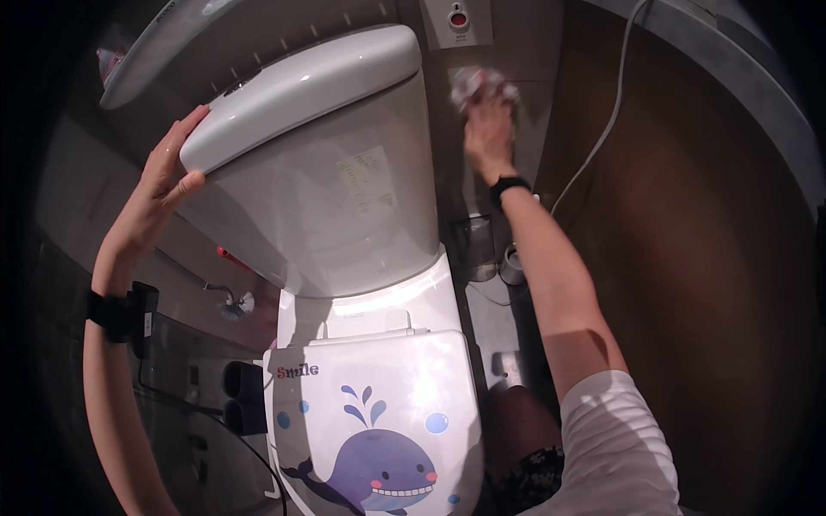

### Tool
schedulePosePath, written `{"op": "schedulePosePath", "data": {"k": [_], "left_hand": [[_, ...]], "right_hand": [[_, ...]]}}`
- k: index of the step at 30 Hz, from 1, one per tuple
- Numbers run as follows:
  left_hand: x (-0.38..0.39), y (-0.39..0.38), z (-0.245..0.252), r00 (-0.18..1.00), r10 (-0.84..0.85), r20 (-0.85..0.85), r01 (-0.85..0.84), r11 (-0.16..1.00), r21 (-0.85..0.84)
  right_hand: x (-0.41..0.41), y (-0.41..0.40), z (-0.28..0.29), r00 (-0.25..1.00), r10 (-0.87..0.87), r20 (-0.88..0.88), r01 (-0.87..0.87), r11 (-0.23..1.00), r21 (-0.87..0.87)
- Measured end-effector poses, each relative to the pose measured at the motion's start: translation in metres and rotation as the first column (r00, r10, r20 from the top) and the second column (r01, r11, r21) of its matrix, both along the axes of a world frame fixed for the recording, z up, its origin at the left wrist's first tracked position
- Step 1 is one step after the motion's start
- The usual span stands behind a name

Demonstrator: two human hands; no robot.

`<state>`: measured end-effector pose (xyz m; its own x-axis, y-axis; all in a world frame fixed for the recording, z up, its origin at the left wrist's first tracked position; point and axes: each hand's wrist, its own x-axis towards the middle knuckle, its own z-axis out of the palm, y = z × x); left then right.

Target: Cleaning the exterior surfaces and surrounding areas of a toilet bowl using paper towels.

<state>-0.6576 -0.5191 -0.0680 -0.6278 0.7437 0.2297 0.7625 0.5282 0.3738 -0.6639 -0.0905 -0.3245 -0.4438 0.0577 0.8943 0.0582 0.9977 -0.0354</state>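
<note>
My right hand (492, 135) presses a crumpled white-and-red cloth (483, 89) against the tiled wall, right of the toilet tank; both are blurred. Below and left, the white ceramic toilet tank (322, 193) carries a faded sticker on its front. My left hand (169, 158) rests on the left end of the tank lid (310, 77), fingers over the top edge and thumb at the lower edge. The closed toilet seat lid (381, 367) bears a cartoon whale decal.
A wall plate with a red button (458, 19) is above the cloth. A pale cable (613, 116) hangs at the right. A toilet brush (236, 304) is left of the tank, and a clear plastic container (476, 242) is right of it. A white shelf (155, 48) juts out at upper left.
</note>
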Motion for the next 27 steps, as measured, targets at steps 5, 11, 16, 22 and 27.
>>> {"op": "schedulePosePath", "data": {"k": [5, 11, 16, 22, 27], "left_hand": [[0.009, -0.001, -0.003, 0.997, 0.071, 0.042, -0.072, 0.997, 0.037], [-0.002, -0.011, -0.008, 0.998, 0.056, -0.01, -0.056, 0.997, 0.053], [-0.008, -0.001, -0.01, 0.991, 0.051, -0.125, -0.052, 0.999, -0.009], [-0.015, -0.015, -0.007, 0.965, 0.122, -0.232, -0.132, 0.991, -0.03], [-0.024, -0.017, -0.009, 0.955, 0.167, -0.245, -0.19, 0.979, -0.074]], "right_hand": [[0.026, -0.021, -0.082, 0.951, 0.083, 0.296, -0.14, 0.974, 0.179], [-0.002, -0.023, 0.013, 0.995, -0.064, 0.077, 0.048, 0.979, 0.2], [-0.012, -0.007, -0.01, 0.991, 0.133, -0.034, -0.126, 0.98, 0.156], [0.037, -0.022, -0.152, 0.93, 0.042, 0.366, -0.083, 0.992, 0.096], [0.036, -0.011, -0.164, 0.889, -0.235, 0.392, 0.199, 0.971, 0.131]]}}
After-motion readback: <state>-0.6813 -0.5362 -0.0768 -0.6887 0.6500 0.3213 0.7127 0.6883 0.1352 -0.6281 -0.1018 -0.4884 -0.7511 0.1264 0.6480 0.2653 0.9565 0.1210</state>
